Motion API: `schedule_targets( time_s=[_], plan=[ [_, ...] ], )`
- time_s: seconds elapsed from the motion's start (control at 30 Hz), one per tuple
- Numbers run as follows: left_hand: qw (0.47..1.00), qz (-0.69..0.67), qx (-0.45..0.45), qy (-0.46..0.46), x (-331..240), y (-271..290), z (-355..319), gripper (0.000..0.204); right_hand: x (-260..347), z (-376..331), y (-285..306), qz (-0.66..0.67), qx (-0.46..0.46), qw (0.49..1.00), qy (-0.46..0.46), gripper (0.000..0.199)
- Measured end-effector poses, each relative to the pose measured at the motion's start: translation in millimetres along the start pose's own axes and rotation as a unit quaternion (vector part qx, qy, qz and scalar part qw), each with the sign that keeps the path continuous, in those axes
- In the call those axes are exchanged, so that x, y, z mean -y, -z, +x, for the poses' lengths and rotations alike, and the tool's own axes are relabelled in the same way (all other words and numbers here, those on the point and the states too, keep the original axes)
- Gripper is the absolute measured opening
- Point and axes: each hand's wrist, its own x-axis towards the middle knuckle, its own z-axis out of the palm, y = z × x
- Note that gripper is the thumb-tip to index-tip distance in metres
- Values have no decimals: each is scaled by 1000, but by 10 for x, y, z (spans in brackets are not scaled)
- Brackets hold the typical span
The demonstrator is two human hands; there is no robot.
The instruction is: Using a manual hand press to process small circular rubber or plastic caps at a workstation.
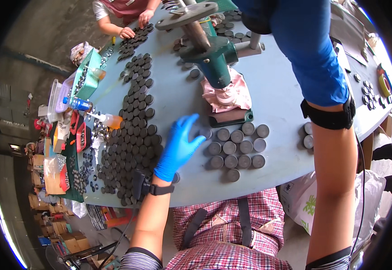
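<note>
My left hand [180, 146], in a blue glove, has its fingers apart above the table. Beside its fingertips is a blurred dark disc [206, 132]; I cannot tell whether they touch it. Close to the camera, my right hand [304, 49], also gloved in blue, is wrapped over the black grip of the press lever [255, 40]; its fingers are partly cut off by the upper edge. The green hand press [218, 63] stands before me, with a crumpled pink cloth [238, 92] around its base. Round grey caps [230, 161] sit in rows just right of my left hand.
Many dark discs [135, 144] cover the table's left part. Beyond them stand an orange-filled bottle [111, 120], a blue bottle [79, 104] and a green basket [88, 74]. Across the table, another person's hands [135, 27] touch discs. A tape roll [385, 84] lies far right.
</note>
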Motion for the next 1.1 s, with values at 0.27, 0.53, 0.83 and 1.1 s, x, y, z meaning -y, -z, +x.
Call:
schedule_targets(
  time_s=[0.27, 0.53, 0.83, 1.1],
  plan=[
    [941, 251, -62, 218, 1091, 355, 111, 38, 82, 15, -86, -124, -74, 988, -56, 57],
    [990, 40, -75, 110, 570, 221, 318, 33, 7, 84, -9, -137, -14, 990, -26, 57],
    [975, -198, -94, 44, -379, -362, 827, 44, 69, 173, 9, -226, -68, 969, -74, 58],
    [954, -279, -92, 65, -351, -476, 860, 59, -24, 99, 65, -193, -35, 979, -50, 58]
  ],
)
